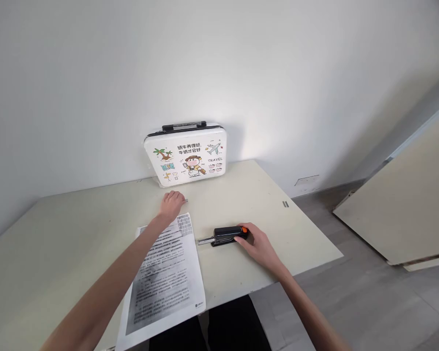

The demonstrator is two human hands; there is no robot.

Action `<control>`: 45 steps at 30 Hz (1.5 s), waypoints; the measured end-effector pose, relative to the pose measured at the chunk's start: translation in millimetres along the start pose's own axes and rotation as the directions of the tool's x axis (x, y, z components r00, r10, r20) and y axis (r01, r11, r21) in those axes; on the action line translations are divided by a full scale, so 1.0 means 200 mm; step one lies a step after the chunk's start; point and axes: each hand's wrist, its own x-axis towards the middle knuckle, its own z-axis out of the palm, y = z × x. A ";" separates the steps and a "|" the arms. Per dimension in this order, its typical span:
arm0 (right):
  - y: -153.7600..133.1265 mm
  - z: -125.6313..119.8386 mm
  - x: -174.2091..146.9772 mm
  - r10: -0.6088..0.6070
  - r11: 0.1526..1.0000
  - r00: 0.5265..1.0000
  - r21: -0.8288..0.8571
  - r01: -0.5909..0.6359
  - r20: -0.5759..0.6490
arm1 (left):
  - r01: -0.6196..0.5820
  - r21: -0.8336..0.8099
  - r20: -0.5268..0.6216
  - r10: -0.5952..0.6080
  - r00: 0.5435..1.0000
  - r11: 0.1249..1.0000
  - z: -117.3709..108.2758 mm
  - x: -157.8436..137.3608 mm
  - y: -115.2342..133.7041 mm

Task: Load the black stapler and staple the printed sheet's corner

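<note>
Left hand [172, 204], grip narrow, pinches a small grey strip [186, 200] just beyond the paper [168, 287]; right hand [254, 241] holds the black stapler [227, 232] by its right end on the worktop [249, 195], long axis crosswise, metal tray [206, 240] jutting left, the strip farther off and leftward

- The stapler [227, 232] over there is black with an orange piece at its right-hand end, lying lengthwise from side to side, its silvery staple tray [206, 240] sticking out to the left.
- That tray's tip comes right up to the edge of the printed paper [168, 287]; whether they touch, I can't tell.
- The paper lies flat and slightly slanted, covered in dense, blurred text.
- A short grey staple strip [186, 201] is pinched just past the paper's far edge.
</note>
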 end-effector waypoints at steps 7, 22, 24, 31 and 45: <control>0.01 -0.01 -0.01 -0.007 1.000 1.000 -0.016 0.007 -0.011 | -0.153 -0.224 -0.002 0.156 0.988 0.963 -0.09 -0.24 0.27; 0.04 0.00 -0.02 -0.003 1.000 1.000 -0.014 0.003 -0.010 | -0.153 -0.417 0.014 0.175 0.985 0.896 -0.13 -0.57 0.49; 0.03 0.00 -0.02 -0.002 1.000 1.000 -0.016 0.002 -0.011 | -0.148 -0.417 0.017 0.171 0.985 0.897 -0.12 -0.57 0.47; 0.02 -0.01 -0.02 -0.007 1.000 1.000 -0.021 0.006 -0.011 | -0.133 -0.390 0.061 0.170 0.984 0.911 -0.11 -0.58 0.46; 0.01 -0.02 -0.01 0.001 1.000 1.000 -0.016 -0.002 -0.012 | -0.470 -0.031 0.054 0.471 0.881 0.882 -0.12 -0.65 0.50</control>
